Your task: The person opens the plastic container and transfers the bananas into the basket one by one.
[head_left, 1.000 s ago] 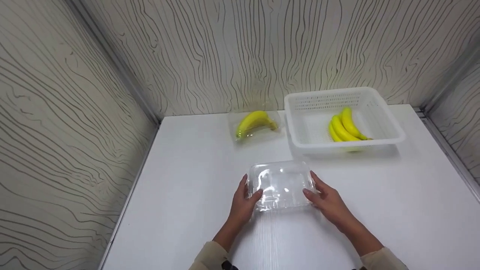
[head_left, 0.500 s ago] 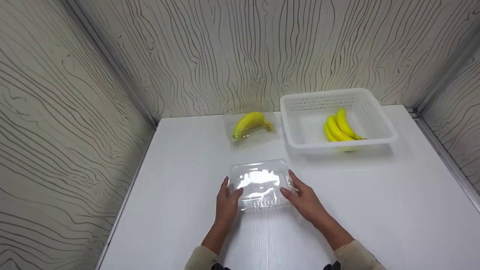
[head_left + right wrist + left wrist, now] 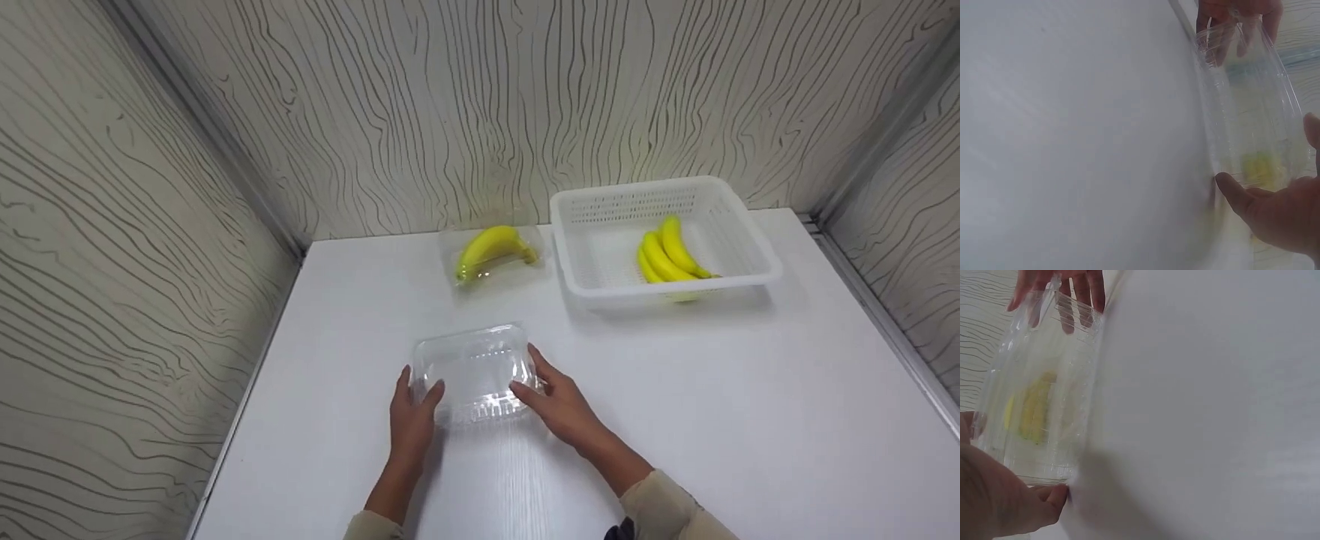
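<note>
So our left hand [image 3: 412, 420] and right hand [image 3: 559, 405] were clamped on either side of the empty clear clamshell box [image 3: 474, 371], thumbs hooked over its top, fingers along the sides, and the box sat on the white counter [image 3: 750, 420] between them. That plastic looked thin and slick, so we figured squeezing too hard could've buckled it or popped the lid, and an uneven grip could've let it skate off sideways. Out past the fingertips sat another clear box with a banana [image 3: 491, 249] inside, and further right the white basket [image 3: 739, 274] with more bananas [image 3: 664, 256], well apart from our hands.
</note>
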The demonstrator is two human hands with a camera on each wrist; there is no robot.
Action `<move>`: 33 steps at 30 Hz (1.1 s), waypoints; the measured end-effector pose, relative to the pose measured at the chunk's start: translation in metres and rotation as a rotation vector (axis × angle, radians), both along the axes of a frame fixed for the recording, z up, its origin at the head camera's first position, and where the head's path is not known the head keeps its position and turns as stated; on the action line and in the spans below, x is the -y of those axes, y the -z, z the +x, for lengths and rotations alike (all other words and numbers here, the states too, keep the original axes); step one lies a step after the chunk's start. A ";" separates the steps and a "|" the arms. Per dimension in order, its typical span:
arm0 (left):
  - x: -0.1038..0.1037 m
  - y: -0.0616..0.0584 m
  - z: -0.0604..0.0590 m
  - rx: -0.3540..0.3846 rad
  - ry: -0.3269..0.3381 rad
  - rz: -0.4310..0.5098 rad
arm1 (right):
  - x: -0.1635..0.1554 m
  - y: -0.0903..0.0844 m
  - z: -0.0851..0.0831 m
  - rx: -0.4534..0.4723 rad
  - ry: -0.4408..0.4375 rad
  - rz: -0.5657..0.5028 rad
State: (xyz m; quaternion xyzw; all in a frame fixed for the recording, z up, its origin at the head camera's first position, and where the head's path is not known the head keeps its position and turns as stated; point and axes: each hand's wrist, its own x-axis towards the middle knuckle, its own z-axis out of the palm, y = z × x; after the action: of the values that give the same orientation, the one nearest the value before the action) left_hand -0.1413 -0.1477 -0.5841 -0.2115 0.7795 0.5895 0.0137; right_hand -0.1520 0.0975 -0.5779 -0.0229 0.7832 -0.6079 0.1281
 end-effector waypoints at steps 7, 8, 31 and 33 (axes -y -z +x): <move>0.014 0.002 -0.003 -0.018 -0.008 0.021 | 0.012 0.003 0.000 0.003 0.007 0.001; 0.015 0.003 -0.003 -0.018 -0.009 0.023 | 0.012 0.003 0.001 0.007 0.007 0.002; 0.097 -0.003 -0.013 0.035 -0.222 -0.021 | -0.081 -0.003 0.010 0.083 0.165 0.053; 0.104 -0.003 -0.018 0.051 -0.245 -0.033 | -0.088 -0.005 0.011 0.083 0.169 0.065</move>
State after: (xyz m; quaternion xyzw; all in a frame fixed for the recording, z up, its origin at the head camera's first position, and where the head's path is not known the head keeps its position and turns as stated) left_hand -0.1593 -0.2516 -0.5811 -0.3203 0.7568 0.5682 -0.0423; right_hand -0.1410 0.1858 -0.5730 0.0726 0.7958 -0.5912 0.1093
